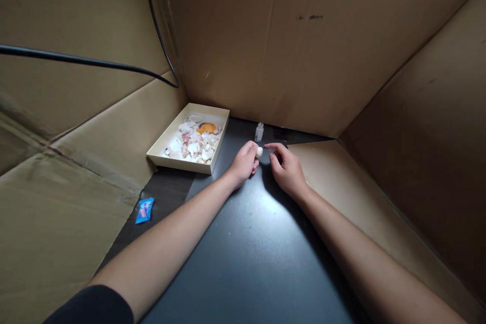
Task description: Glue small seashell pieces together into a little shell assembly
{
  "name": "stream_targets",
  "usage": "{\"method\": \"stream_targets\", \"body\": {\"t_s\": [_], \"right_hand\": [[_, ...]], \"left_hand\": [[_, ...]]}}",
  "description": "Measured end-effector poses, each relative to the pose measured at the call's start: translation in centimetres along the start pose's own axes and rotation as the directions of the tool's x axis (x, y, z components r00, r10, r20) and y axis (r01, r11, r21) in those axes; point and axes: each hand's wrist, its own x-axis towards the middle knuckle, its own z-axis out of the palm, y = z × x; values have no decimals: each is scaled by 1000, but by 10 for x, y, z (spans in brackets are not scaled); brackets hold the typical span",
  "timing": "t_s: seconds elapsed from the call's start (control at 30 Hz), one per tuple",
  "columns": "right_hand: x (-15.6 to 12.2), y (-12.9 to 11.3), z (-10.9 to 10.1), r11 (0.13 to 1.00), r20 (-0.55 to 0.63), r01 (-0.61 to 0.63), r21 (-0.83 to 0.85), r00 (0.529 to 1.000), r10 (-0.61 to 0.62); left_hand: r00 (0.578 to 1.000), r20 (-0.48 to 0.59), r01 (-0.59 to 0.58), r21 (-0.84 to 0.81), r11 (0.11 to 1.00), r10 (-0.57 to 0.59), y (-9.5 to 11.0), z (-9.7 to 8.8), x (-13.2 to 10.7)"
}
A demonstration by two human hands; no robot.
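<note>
Closed fingers of my left hand (245,163) hold a small white ribbed seashell (259,152) at the thumb side. Just to its right is my right hand (285,166), with its index finger pointing toward the shell and the other fingers curled. A thin dark tip shows between that fingertip and the shell; what it belongs to is too small to name. Behind both hands a small clear bottle (259,132) stands upright without a visible cap. To the left, a cream box tray (182,164) contains many white and pinkish shells and an orange one (207,128).
A blue wrapped packet (145,210) lies on the dark table at left. Flat cardboard (334,187) covers the right side. Tall cardboard walls (304,50) enclose the grey work surface (235,263). A black cable (94,62) hangs at upper left.
</note>
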Motion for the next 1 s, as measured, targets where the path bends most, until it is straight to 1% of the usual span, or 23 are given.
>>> {"method": "stream_targets", "body": {"t_s": [0.1, 0.23, 0.3, 0.37, 0.43, 0.5, 0.57, 0.63, 0.7, 0.77, 0.87, 1.0], "right_hand": [[0, -1, 0, 1000, -22, 3, -8, 1000, -3], [-1, -3, -1, 998, -4, 5, -55, 1000, -5], [-1, -3, -2, 998, -30, 4, -66, 1000, -7], [-1, -4, -2, 997, -48, 36, -62, 998, -39], [-1, -3, -1, 996, -28, 68, -65, 997, -70], [-1, -3, -1, 995, -7, 61, -85, 998, -62], [-1, -2, -1, 994, -19, 45, -97, 999, -47], [-1, -1, 0, 994, -39, 59, -96, 997, -63], [-1, -1, 0, 992, -26, 82, -101, 996, -85], [-1, -1, 0, 990, -8, 72, -122, 997, -74], [-1, -1, 0, 990, -33, 57, -127, 998, -62], [-1, -1, -1, 989, -11, 116, -94, 993, -118]], "left_hand": [[1000, 3, 1, 1, 1000, -1, 0, 0, 0], [1000, 0, -8, 7, 1000, 8, 1, 0, 0], [1000, 1, -6, 8, 1000, 6, 1, 1, -1], [1000, -1, -10, 10, 1000, 10, 1, 1, -1], [1000, -3, -15, 8, 1000, 15, 2, 1, -1], [1000, 0, -13, 5, 1000, 13, 1, 1, -1], [1000, 4, -9, 4, 1000, 9, 1, 0, 0], [1000, 1, -10, 6, 1000, 10, 1, 0, 0], [1000, -4, -9, -1, 1000, 9, 0, 0, 0], [1000, -10, -3, -9, 1000, 3, 0, 0, 0], [1000, -18, 4, -14, 1000, -4, 0, 0, 1], [1000, -16, 0, -8, 1000, 0, 0, 0, 1]]}}
